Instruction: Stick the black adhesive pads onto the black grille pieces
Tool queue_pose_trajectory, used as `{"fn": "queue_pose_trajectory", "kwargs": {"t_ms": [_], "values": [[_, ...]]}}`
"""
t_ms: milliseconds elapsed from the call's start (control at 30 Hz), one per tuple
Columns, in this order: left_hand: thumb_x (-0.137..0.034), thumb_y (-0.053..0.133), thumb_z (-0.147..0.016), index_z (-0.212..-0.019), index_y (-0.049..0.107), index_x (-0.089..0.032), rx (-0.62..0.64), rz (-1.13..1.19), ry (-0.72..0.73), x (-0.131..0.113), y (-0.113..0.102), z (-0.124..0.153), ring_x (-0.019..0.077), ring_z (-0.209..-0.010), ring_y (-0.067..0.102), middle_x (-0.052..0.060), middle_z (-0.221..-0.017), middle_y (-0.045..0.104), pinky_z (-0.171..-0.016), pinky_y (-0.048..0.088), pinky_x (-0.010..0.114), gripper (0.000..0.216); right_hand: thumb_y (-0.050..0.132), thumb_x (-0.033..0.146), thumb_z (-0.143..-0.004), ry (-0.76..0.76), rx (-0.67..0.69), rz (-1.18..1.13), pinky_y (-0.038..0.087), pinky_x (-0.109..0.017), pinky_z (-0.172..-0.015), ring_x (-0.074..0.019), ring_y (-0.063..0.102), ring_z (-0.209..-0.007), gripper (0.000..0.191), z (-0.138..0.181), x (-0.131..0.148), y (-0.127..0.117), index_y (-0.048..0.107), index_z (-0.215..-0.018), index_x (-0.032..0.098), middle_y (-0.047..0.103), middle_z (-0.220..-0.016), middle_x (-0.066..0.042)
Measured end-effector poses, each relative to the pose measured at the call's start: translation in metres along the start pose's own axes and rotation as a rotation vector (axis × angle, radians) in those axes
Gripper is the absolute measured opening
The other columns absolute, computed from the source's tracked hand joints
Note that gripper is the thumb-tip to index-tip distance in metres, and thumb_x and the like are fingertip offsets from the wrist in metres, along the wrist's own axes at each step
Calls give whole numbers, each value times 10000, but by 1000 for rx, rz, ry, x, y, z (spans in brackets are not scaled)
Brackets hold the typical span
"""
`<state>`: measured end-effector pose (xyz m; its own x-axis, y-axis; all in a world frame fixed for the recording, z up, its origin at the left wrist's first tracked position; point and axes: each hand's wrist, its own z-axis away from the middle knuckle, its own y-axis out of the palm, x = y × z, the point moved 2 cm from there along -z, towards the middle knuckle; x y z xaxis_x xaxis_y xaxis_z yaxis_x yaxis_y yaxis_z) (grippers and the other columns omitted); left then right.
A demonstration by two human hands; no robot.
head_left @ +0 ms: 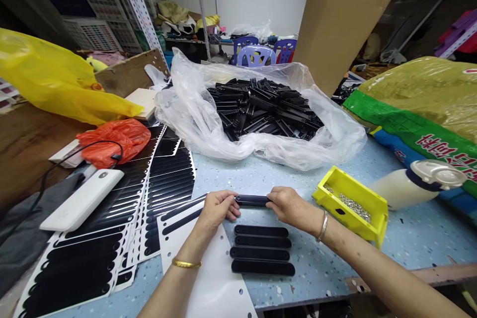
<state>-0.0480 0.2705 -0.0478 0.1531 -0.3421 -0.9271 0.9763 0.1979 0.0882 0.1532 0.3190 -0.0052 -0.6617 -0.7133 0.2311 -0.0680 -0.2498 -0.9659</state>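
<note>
My left hand (pixel 217 208) and my right hand (pixel 289 204) each pinch one end of a long black plastic strip (pixel 252 200), held level just above the blue speckled table (pixel 410 238). Both hands are closed on it. Just below lie several finished black strips (pixel 261 249) in a neat row. Under my left wrist is a white backing sheet (pixel 218 278) with a couple of black sticker strips left on it.
Sheets of black stickers (pixel 164 179) fan out at left, with a white power bank (pixel 82 199) and a red bag (pixel 115 140). A clear bag of black plastic parts (pixel 261 107) sits behind. A yellow bin of small metal pieces (pixel 352 204) and a white bottle (pixel 410 186) stand at right.
</note>
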Motion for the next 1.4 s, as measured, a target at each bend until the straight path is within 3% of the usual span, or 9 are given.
{"fn": "queue_pose_trajectory", "kwargs": {"t_ms": [267,800,967,1067,1400], "values": [[-276,636,-645,-786,662,-76,45,-80,-25,0,-3,3,189,-444,657,37,-515,640,-268,401,179,246,579,155,-899,-24,12,-19,420,-256,-668,-175,607,-753,161,8,5,0,675,-782,99,660,-819,-96],[-248,656,-658,-779,667,-84,24,-88,-53,-2,-1,6,170,-462,657,20,-495,636,-358,492,204,204,589,140,-895,-29,4,-140,428,-242,-679,-161,597,-740,149,12,2,-2,668,-771,114,651,-805,-76],[-170,724,-560,-837,673,-89,72,-71,-24,-1,-1,7,169,-514,674,6,-523,648,-424,518,204,293,587,139,-895,-22,-11,-158,427,-241,-682,-161,598,-741,150,13,0,1,667,-770,124,652,-802,-70],[-133,736,-532,-890,689,-97,53,-75,17,0,0,8,160,-498,664,-20,-532,630,-381,481,181,363,586,145,-896,-15,-3,-156,431,-246,-692,-167,603,-751,142,14,1,1,672,-785,126,657,-810,-72],[-83,707,-597,-833,699,-93,22,-135,-13,0,2,7,126,-437,621,-19,-479,617,-369,477,171,237,580,153,-902,5,22,-144,431,-239,-694,-163,604,-755,142,15,3,-1,677,-805,118,660,-826,-78]]}}
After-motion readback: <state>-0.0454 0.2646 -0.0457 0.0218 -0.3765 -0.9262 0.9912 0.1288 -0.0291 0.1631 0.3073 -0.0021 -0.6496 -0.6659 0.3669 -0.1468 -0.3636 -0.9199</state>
